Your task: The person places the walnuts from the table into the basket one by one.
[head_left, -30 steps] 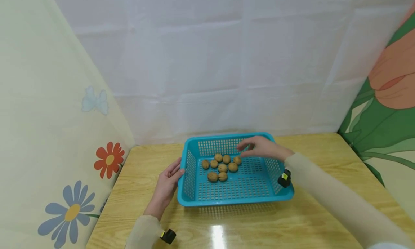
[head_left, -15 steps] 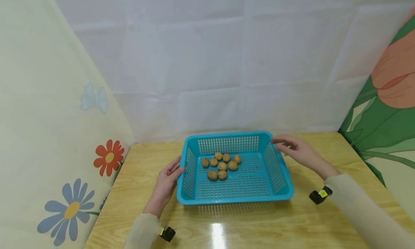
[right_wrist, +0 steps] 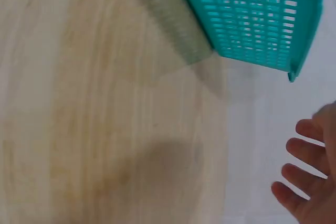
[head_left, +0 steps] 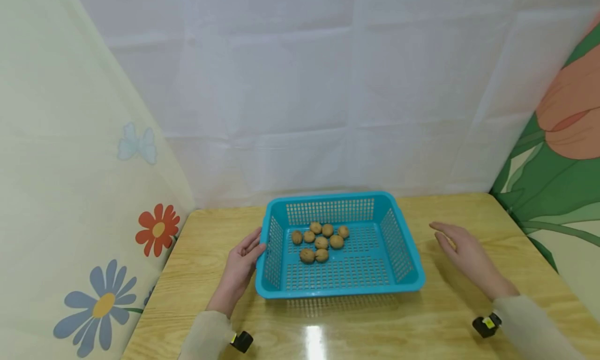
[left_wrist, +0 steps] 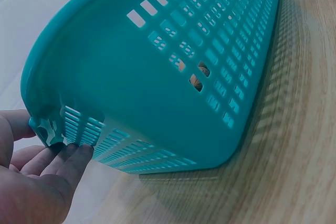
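A blue plastic basket [head_left: 339, 292] with perforated walls stands on the table, and several walnuts [head_left: 321, 243] lie together on its floor, left of the middle. My left hand [head_left: 240, 266] holds the basket's left end, thumb at the rim. In the left wrist view, the fingers [left_wrist: 68, 163] of that hand bear on the outside of the wall below the rim. Over the table to the right of the basket is my right hand [head_left: 466, 253], apart from it and with nothing in it. Its fingers [right_wrist: 307, 153] show loosely extended and spread in the right wrist view.
The wooden table [head_left: 375, 329] meets a white cloth backdrop [head_left: 290, 89] right behind the basket. Flower-patterned panels flank it, one at left [head_left: 94, 193] and one at right [head_left: 562, 193]. A black wrist camera [head_left: 486, 324] sits on the right sleeve.
My right hand has moved from over the basket's inside out past its right rim, down and toward the right. The left hand, basket and walnuts stay in place.
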Tool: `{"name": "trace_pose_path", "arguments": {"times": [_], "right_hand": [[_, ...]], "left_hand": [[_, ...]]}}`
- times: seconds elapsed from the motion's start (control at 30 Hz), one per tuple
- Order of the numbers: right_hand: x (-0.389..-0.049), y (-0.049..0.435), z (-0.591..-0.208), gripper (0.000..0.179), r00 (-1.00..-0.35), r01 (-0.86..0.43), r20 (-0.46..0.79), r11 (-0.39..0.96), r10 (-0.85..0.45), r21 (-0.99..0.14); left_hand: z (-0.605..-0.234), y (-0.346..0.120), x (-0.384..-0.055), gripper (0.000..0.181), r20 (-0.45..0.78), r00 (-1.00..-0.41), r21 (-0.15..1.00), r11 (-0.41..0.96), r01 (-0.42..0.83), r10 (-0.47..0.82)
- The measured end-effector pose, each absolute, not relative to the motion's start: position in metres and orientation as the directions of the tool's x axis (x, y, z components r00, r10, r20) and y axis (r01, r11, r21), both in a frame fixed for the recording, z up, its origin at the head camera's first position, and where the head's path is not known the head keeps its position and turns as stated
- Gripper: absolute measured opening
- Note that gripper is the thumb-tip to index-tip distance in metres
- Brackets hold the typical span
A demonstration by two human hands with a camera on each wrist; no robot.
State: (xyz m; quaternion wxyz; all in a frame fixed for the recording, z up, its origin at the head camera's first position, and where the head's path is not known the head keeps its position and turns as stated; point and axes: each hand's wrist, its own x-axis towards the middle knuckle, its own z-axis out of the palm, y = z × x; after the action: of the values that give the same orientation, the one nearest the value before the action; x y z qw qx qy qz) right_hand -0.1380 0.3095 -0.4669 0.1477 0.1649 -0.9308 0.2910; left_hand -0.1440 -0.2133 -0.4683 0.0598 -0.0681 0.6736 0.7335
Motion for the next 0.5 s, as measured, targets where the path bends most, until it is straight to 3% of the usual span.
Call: {"name": "trace_pose_path", "arguments": {"times": [0.17,0.5], "right_hand": [[-0.136,0.309,-0.478,0.036,-0.889,-0.403,0.392,0.81,-0.236,-0.426],[-0.14,0.297,-0.479,0.068,-0.928,-0.298,0.297,0.925,-0.223,-0.235]], "left_hand": [[-0.468,-0.214,-0.143,0.058,-0.185,-0.983,0.981,-0.063,-0.185,-0.007],[-0.467,-0.215,-0.144,0.059,-0.185,-0.983,0.981,-0.06,-0.185,0.006]]}}
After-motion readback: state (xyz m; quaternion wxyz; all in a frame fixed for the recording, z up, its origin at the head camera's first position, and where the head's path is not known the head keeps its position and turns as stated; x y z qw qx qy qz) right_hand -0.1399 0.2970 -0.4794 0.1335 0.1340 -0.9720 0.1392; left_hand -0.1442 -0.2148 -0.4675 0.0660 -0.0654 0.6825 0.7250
